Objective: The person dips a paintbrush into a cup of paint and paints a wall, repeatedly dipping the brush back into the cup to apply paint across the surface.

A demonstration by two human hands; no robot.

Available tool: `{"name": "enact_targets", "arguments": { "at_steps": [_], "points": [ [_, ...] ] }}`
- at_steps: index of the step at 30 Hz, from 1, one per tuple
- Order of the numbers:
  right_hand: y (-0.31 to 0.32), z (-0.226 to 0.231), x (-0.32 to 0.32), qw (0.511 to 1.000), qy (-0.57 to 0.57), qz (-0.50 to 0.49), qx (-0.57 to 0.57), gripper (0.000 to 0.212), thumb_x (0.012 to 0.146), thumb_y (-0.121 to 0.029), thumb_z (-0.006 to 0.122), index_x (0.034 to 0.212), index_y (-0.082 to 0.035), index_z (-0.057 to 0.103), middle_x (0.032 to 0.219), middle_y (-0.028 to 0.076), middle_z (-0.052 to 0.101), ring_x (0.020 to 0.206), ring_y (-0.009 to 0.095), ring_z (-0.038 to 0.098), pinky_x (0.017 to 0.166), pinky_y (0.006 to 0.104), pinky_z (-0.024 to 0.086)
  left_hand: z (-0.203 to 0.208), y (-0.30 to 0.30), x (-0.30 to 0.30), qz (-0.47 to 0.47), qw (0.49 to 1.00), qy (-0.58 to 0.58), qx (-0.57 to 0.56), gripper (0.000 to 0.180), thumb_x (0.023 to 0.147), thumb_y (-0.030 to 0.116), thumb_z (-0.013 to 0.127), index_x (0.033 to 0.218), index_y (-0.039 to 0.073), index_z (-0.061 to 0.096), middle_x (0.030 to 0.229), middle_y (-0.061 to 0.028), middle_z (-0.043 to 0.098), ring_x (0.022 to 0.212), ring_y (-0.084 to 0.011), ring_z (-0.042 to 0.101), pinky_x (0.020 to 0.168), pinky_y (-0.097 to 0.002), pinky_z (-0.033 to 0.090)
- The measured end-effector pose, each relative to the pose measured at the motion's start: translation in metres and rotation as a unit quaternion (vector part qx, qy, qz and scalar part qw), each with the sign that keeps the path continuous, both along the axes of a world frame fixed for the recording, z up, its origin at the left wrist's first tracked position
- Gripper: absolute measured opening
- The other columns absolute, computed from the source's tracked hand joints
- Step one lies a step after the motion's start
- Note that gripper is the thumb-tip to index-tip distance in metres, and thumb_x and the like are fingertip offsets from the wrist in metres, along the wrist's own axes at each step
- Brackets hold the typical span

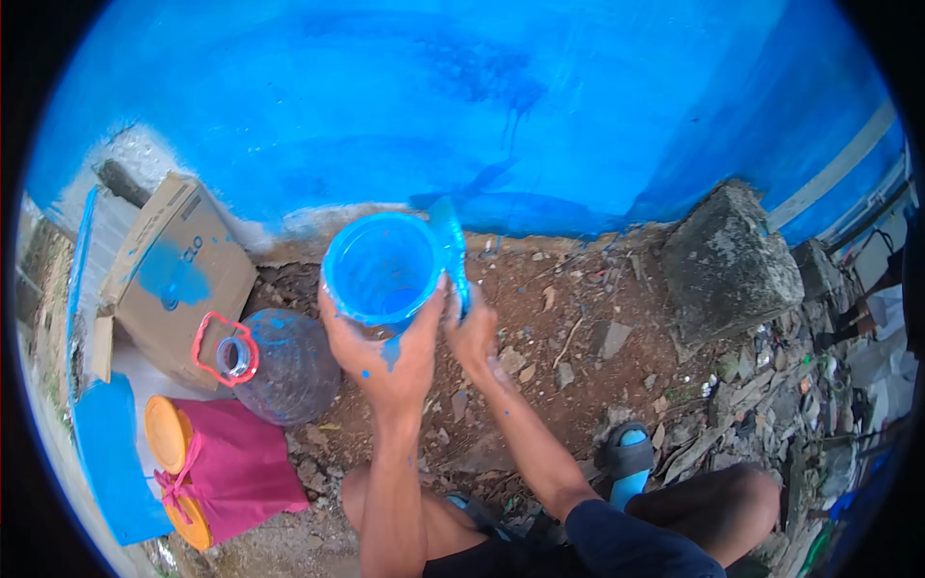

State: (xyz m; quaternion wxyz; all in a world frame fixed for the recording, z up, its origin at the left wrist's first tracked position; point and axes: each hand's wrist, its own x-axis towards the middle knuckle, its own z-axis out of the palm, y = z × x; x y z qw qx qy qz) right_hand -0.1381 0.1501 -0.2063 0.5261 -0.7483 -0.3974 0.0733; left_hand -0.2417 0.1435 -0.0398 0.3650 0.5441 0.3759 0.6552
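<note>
My left hand point(393, 364) is wrapped round a blue paint tub point(339, 275), its mouth facing up. The inside walls are coated blue, with a little darker blue paint at the bottom. Beside the tub's right rim, my right hand point(472, 335) grips a paintbrush point(449, 231) covered in blue paint, bristle end up. The brush is against or very close to the rim; I cannot tell which. Blue paint spots both hands. Ahead stands a wall point(405, 106) painted bright blue, with darker patches and drips low down.
To the left are a paint-stained cardboard box point(207, 279), a large clear plastic bottle point(294, 366) with a red handle, and a magenta bag point(246, 467) with orange lids point(169, 433). A concrete block point(737, 265) sits right, near rubble and litter point(742, 414). Stony soil point(540, 328) lies between.
</note>
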Motion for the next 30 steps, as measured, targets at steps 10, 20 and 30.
{"name": "enact_targets", "arguments": {
  "at_steps": [10,20,30],
  "points": [
    [0.007,-0.032,0.022,0.990,0.060,-0.124,-0.012,0.023,0.099,-0.023,0.056,0.094,-0.001,0.064,0.074,0.026,0.065,0.074,0.047,0.065,0.062,0.0525,0.048,-0.005,-0.002,0.007,0.014,0.999,0.026,-0.029,0.074,0.076,0.007,0.086,0.139,-0.002,0.047,0.129,-0.0146,0.057,0.117,-0.0230,0.058,0.102,-0.0400,0.045],
    [-0.006,0.048,0.063,0.994,0.000,-0.050,0.096,0.017,0.099,-0.018,0.058,0.099,-0.003,0.064,0.070,0.022,0.063,0.063,0.039,0.066,0.055,0.0449,0.046,-0.012,-0.001,0.017,0.008,0.999,0.029,-0.034,0.078,0.077,0.011,0.086,0.142,-0.002,0.044,0.134,-0.0159,0.055,0.120,-0.0253,0.056,0.104,-0.0432,0.044],
    [-0.002,0.203,0.130,0.939,-0.289,0.069,0.172,0.021,0.096,-0.013,0.063,0.112,-0.001,0.058,0.074,0.022,0.066,0.061,0.039,0.066,0.051,0.0447,0.049,-0.001,-0.010,0.031,-0.046,0.996,-0.048,-0.054,0.078,0.078,0.010,0.086,0.142,-0.003,0.045,0.134,-0.0169,0.056,0.119,-0.0259,0.058,0.103,-0.0430,0.045]
  ]
}}
